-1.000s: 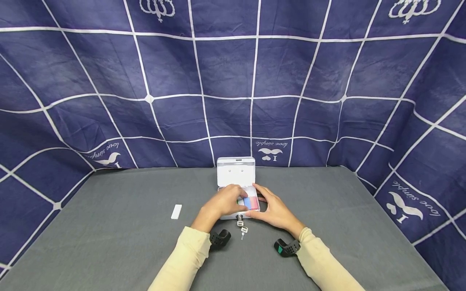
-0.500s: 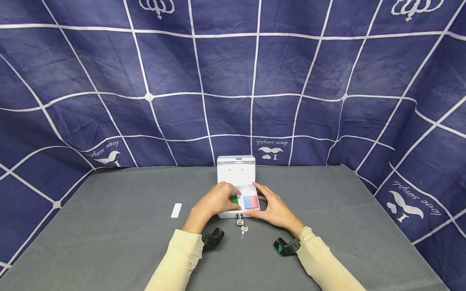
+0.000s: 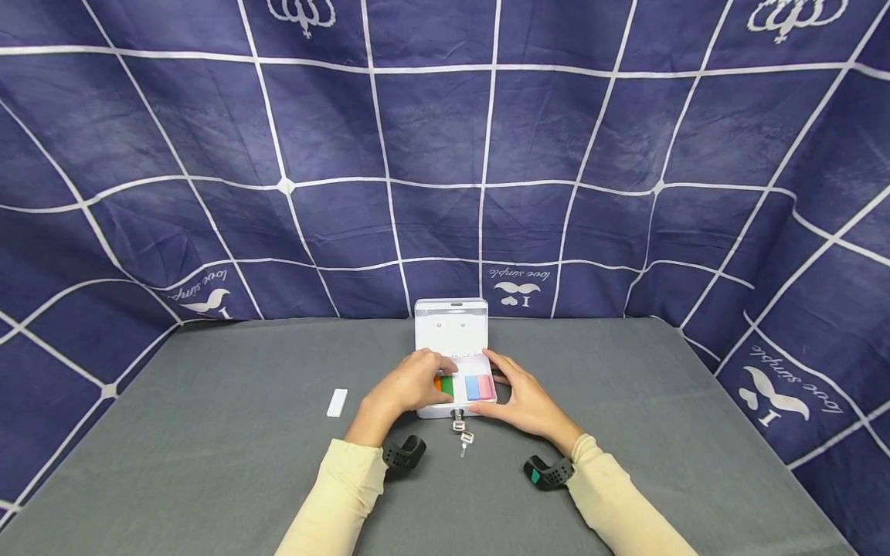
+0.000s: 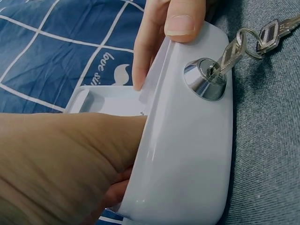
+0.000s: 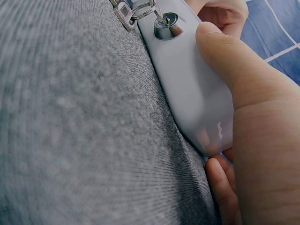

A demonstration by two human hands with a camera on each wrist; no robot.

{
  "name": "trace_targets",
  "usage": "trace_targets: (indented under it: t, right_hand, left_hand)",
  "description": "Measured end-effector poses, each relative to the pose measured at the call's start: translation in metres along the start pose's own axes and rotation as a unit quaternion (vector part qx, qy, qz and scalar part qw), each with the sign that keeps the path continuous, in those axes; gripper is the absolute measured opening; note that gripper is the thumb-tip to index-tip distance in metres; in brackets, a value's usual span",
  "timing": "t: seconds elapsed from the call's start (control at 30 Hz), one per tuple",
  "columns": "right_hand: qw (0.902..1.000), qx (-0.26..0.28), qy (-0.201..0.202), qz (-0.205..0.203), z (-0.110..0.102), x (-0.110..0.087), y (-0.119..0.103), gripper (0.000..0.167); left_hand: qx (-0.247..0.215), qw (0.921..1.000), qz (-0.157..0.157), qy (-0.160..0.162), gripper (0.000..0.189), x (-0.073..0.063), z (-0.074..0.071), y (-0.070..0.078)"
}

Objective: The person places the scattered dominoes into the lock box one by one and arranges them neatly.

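Note:
A white metal box (image 3: 431,412) stands on the grey cloth, its lid (image 3: 452,330) raised at the back. Inside lie a blue block (image 3: 472,386) and a pink block (image 3: 485,386) side by side at the right. Toward the left are a green block (image 3: 447,386) and an orange block (image 3: 437,383), partly covered. My left hand (image 3: 406,384) reaches into the box, thumb and fingers at opposite ends of the green block. My right hand (image 3: 524,403) grips the box's right side, thumb on the front rim. In the left wrist view the box front (image 4: 187,154) hides my left fingertips.
A key sits in the front lock (image 4: 206,79), with a second key (image 3: 467,439) on its ring resting on the cloth. One white block (image 3: 337,402) lies left of the box. A blue checked curtain (image 3: 445,154) rises behind the table (image 3: 243,417).
My left hand has moved left inside the box, away from the blue and pink blocks. Green and orange blocks now show beside its fingers. My right hand has stayed on the box.

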State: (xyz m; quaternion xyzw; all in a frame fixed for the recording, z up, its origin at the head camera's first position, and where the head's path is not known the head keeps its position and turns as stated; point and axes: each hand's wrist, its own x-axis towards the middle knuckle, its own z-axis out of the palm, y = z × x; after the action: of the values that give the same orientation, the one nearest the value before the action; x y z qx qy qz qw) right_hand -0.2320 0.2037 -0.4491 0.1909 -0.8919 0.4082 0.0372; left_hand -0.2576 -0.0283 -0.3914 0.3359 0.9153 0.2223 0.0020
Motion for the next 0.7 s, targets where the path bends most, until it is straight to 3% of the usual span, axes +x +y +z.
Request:
trace_targets:
  t: [0.17,0.4,0.7]
  right_hand:
    - [1.0000,-0.004,-0.001,0.000,0.000,0.000,0.000,0.097]
    - [1.0000,0.001,0.000,-0.007,0.001,-0.002,0.001,0.097]
    - [1.0000,0.003,-0.003,-0.007,-0.002,-0.001,-0.001,0.096]
  left_hand:
    - [-0.009,0.9999,-0.007,-0.006,0.038,0.000,-0.001,0.000]
    - [-0.014,0.9997,0.018,-0.005,0.039,-0.002,-0.002,-0.002]
    - [-0.057,0.9979,0.024,0.021,0.040,-0.011,-0.018,-0.004]
